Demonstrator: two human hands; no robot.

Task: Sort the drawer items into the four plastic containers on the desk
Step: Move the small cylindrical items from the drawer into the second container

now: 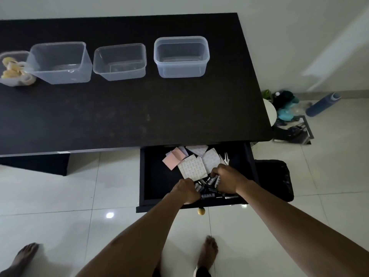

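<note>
Down in the open drawer (142, 176), both hands were curled round batteries (208, 195) — the left hand (186, 191) fisted at the pile's near edge, the right hand (229, 179) clutching several beside the paper pads (191, 166). The four plastic containers (181, 56) stood in a row on the desk (119, 108), well apart from the drawer.
</note>
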